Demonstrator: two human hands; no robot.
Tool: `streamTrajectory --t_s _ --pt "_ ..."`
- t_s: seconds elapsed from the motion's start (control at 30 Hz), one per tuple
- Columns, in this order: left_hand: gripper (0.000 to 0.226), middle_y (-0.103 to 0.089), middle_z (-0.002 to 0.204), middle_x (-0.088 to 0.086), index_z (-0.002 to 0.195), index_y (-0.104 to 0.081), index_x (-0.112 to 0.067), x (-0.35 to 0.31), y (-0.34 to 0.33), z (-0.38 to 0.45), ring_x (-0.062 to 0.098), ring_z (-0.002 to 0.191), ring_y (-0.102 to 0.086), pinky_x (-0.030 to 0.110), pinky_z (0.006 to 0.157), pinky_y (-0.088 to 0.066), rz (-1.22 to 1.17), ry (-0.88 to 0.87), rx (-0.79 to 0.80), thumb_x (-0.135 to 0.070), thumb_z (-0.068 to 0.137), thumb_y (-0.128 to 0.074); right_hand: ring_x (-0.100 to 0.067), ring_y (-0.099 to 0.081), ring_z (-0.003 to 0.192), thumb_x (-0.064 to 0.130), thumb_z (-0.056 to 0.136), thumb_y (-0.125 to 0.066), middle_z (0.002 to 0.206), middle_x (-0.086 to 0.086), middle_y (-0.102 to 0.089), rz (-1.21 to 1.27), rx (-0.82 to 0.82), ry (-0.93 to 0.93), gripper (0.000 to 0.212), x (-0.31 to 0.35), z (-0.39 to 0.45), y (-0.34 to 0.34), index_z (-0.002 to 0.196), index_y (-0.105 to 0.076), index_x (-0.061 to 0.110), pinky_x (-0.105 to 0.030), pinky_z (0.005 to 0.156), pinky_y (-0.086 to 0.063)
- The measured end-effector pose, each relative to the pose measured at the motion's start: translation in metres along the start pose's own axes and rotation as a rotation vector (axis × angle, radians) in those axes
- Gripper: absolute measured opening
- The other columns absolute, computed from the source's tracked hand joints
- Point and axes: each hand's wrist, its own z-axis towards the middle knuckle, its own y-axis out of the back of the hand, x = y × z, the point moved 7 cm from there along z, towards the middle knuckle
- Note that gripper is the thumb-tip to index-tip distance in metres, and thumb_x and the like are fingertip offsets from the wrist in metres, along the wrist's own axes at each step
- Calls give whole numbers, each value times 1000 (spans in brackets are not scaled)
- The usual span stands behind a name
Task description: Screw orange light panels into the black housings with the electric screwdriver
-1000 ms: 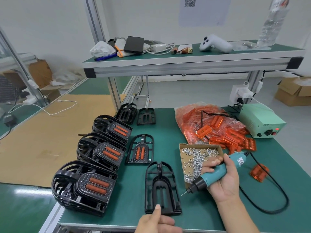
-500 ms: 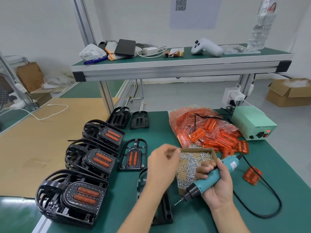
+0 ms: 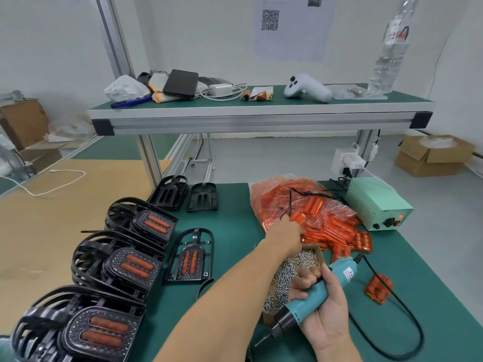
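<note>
My left hand point(image 3: 283, 231) reaches across the green table point(image 3: 235, 231) to the near edge of the pile of orange light panels point(image 3: 326, 220). Its fingers lie on a panel there, and a grip does not show. My right hand point(image 3: 324, 317) grips the teal electric screwdriver point(image 3: 311, 301), bit pointing down-left over the table. An empty black housing point(image 3: 205, 286) is almost hidden under my left forearm. One housing with an orange panel point(image 3: 190, 257) lies flat left of my arm.
Three stacks of fitted housings point(image 3: 125, 267) line the table's left edge; two empty housings point(image 3: 188, 194) sit behind. A cardboard box of screws point(image 3: 300, 265) lies between my hands. A loose orange panel point(image 3: 379, 288), the green power unit point(image 3: 379, 205) and the black cable point(image 3: 407, 320) are on the right.
My left hand left the empty housing at the table's front edge, rose over the screw box and now reaches the orange panel pile. My right hand still holds the screwdriver.
</note>
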Motion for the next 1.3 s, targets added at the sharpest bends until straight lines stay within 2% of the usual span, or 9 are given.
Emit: streamTrajectory --t_s 0.23,0.33,0.4,0.5,0.6,0.77,0.9,1.03,1.3 --pt "35 -70 129 3 128 -71 -19 14 39 -30 15 112 -67 32 103 -51 -431 -2 -305 -12 97 -54 -9 -53 59 21 54 -102 73 3 -47 -19 25 -14 53 0 0 -1 76 -54 16 -21 48 -47" --pt "28 -71 109 -11 120 -65 -40 29 59 -71 -6 68 -63 19 65 -56 -739 55 -418 -24 98 -59 -9 -53 59 24 79 -84 74 3 -47 -36 -4 -15 31 -1 0 -1 76 -54 17 -21 49 -48" --pt "23 -68 104 -15 111 -57 -48 41 69 -108 -9 76 -64 19 64 -55 -871 73 -450 -29 98 -60 -8 -53 60 27 92 -65 75 4 -47 -25 -23 -12 22 -1 0 1 75 -54 17 -20 49 -47" --pt "20 -76 104 -11 110 -58 -37 59 67 -172 12 93 -72 31 85 -59 -1043 99 -472 -19 101 -59 -7 -54 61 29 94 -60 74 5 -48 -10 -29 -13 22 -2 0 0 75 -55 19 -19 50 -47" --pt "19 -79 100 -4 107 -63 -27 77 55 -239 16 95 -76 18 80 -56 -1171 145 -492 -10 99 -62 -7 -55 61 30 93 -60 74 6 -50 -13 -19 -25 22 -3 -1 -1 74 -56 20 -19 52 -47" --pt "22 -73 91 -13 100 -64 -40 104 24 -322 10 83 -68 18 75 -53 -788 229 -536 -22 92 -73 -5 -55 62 32 91 -61 74 8 -50 -30 -31 -44 20 -4 -3 -4 76 -54 21 -17 53 -46" --pt "8 -61 90 -23 97 -59 -41 96 10 -341 5 81 -58 21 74 -49 -324 12 -553 -41 93 -65 -4 -54 61 33 87 -63 74 9 -49 -39 -56 -47 19 -5 -4 -6 75 -53 22 -17 51 -46" --pt "5 -56 94 -20 98 -64 -32 88 -1 -334 8 88 -55 35 77 -50 -256 -115 -586 -37 95 -65 -4 -54 61 33 88 -63 74 9 -49 -46 -59 -54 20 -5 -5 -7 74 -54 22 -17 52 -45" --pt "7 -52 103 -19 95 -66 -31 95 -19 -327 7 103 -50 34 81 -46 -165 -109 -591 -30 91 -72 -4 -53 62 33 88 -64 74 9 -49 -51 -56 -54 20 -5 -4 -5 73 -55 21 -17 52 -46"
